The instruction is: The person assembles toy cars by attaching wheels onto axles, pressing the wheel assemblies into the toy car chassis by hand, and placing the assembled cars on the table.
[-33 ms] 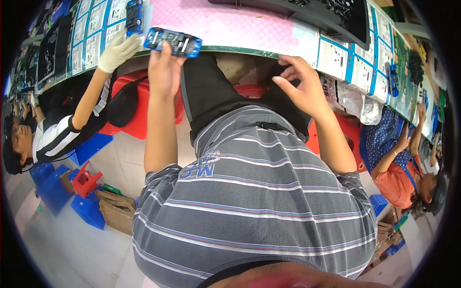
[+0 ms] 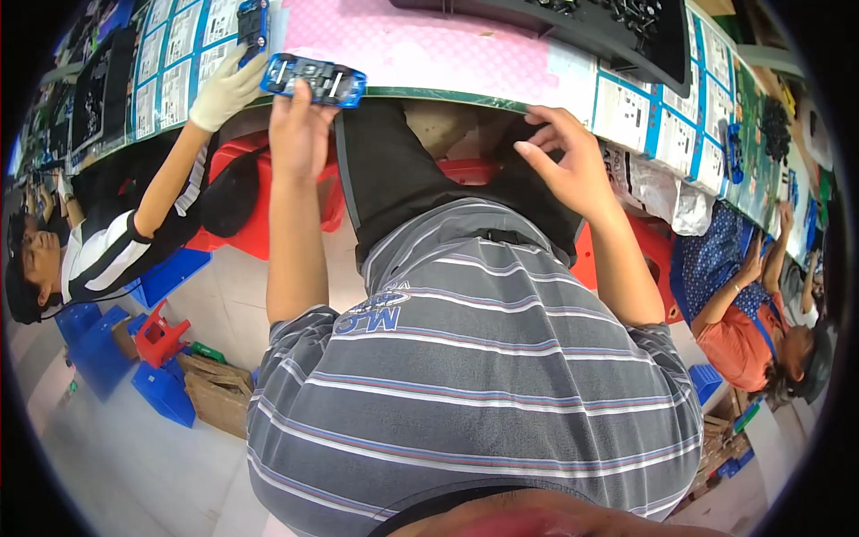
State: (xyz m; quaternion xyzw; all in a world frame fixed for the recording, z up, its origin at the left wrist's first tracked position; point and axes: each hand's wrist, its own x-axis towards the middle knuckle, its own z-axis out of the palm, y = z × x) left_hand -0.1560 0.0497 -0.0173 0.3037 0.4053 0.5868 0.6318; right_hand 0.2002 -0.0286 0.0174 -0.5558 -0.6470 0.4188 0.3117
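A blue toy car (image 2: 315, 80) is in my left hand (image 2: 301, 134), its dark underside with metal axles turned up. My thumb presses on the underside, and the other fingers are partly hidden beneath the car. Hand and car are at the near edge of the worktable, left of its pink mat (image 2: 420, 54). My right hand (image 2: 565, 154) hovers by the table edge to the right, fingers loosely bent and apart, with nothing in it. Close to the car on the left, a co-worker's white-gloved hand (image 2: 225, 92) reaches to another blue toy car (image 2: 253, 31).
A black tray of small dark parts (image 2: 626, 31) sits at the far right of the mat. Printed sheets (image 2: 622, 115) line the table on both sides. Red stools (image 2: 242, 183) stand below the edge. Another person (image 2: 752, 331) works at the right.
My left hand and the blue toy car have shifted slightly left. My right hand has moved a little to the right. The co-worker's gloved hand is slightly further right.
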